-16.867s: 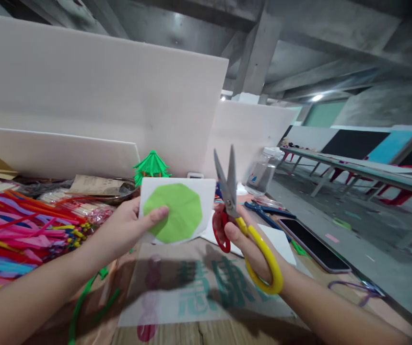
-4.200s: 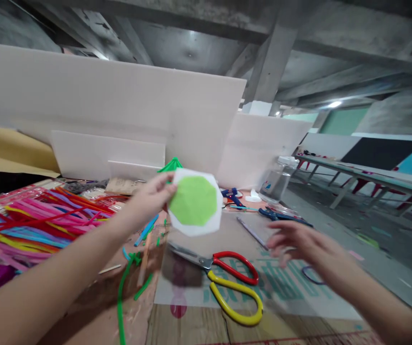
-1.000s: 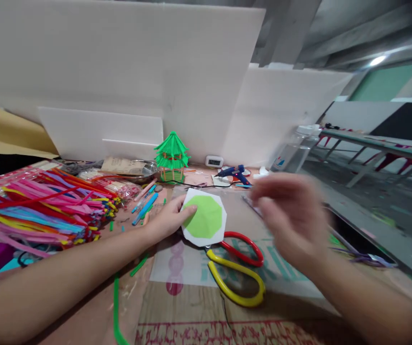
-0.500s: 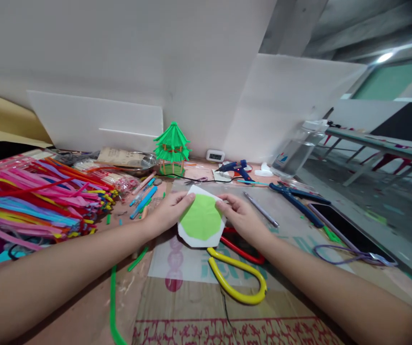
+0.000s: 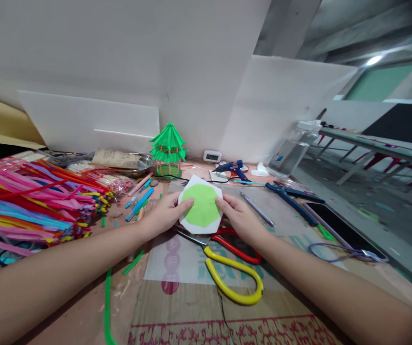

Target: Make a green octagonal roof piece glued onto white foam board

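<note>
Left hand [image 5: 168,213] and right hand [image 5: 238,211] pinch one card [image 5: 201,206]

The two arms make a wide V. The left arm stretches in from the bottom left corner, and the right arm stretches in from the bottom right. They lean toward each other, so the hands are near each other with the card between them.

Each hand is closed on one side of the card. The left thumb lies on top at the left edge, with its tip on the green part. The right thumb presses on top at the right edge. The other fingers are bent, and some of them go behind the card (their tips are hidden, so I cannot tell just how they sit).

The card is white with many straight sides, and it has a big green shape on its front. It is in the middle, with its front to the person. Just below it in view are the scissors [image 5: 211,252], lying with one red handle and one yellow handle. The card hides part of them, and I cannot tell if they touch.

A pen [image 5: 257,209] lies near the right hand. Blue sticks [image 5: 144,203] lie near the left hand. Farther back stands a little green house [image 5: 169,151].
</note>
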Available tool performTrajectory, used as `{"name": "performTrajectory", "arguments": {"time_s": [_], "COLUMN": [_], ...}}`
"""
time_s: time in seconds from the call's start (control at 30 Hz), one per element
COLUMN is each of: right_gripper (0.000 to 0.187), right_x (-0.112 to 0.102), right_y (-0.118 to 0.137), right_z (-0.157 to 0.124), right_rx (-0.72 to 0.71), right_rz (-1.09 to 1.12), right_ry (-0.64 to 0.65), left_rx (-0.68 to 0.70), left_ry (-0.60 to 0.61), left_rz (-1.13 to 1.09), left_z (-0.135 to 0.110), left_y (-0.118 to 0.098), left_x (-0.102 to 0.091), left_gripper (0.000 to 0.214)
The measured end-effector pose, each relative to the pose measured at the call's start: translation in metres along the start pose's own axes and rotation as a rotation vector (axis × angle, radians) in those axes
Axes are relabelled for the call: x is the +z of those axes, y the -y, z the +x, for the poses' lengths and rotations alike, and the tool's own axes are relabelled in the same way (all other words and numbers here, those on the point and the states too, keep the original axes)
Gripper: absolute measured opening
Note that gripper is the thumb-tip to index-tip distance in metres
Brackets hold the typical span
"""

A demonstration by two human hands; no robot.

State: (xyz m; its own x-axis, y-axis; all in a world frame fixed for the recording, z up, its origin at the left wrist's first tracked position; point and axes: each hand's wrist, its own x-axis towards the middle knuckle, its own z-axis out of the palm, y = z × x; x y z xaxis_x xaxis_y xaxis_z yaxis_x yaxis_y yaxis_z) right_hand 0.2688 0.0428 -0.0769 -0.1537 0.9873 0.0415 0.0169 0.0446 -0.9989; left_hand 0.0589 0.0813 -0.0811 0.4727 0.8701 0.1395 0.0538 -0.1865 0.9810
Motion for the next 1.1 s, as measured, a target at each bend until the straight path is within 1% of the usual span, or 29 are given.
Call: {"name": "performTrajectory", "arguments": {"time_s": [0.13,0.33,0.53,0.63,0.83,1.0,1.1], "right_gripper": [0.044,0.045,0.044,0.042,0.035,0.034,0.033], "right_x": [0.0024,0.0034,0.0037,0.0036,0.0005,-0.0010,-0.0003], "right_y": [0.0020,0.0050,0.0052,0.0045,0.0019,-0.0005,-0.0008], "right_z": [0.0003,-0.0023,-0.0004,0.0007,0.0015,0.0011,0.0010], "right_rx": [0.022,-0.031,-0.024,-0.014,-0.030,-0.029,-0.016], "right_rz": [0.003,0.006,-0.047,-0.059,-0.095,-0.101,-0.091], "right_ry": [0.019,0.057,0.031,0.031,0.024,0.007,0.020], "left_rx": [0.007,0.023,0.033,0.026,0.018,0.011,0.007], "left_ry": [0.003,-0.043,-0.043,-0.033,-0.025,-0.031,-0.029], "left_rz": [0.026,0.152,0.212,0.218,0.211,0.213,0.212], "left_z": [-0.0007,-0.0016,-0.0016,-0.0023,-0.0026,-0.0029,-0.0037], "left_y": [0.0003,-0.0039,-0.0018,-0.0019,-0.0036,-0.0061,-0.0085], "left_x": [0.0003,-0.0025,-0.0040,-0.0030,-0.0021,-0.0017,-0.0010], "left_gripper": [0.060,0.045,0.043,0.039,0.037,0.035,0.035]}}
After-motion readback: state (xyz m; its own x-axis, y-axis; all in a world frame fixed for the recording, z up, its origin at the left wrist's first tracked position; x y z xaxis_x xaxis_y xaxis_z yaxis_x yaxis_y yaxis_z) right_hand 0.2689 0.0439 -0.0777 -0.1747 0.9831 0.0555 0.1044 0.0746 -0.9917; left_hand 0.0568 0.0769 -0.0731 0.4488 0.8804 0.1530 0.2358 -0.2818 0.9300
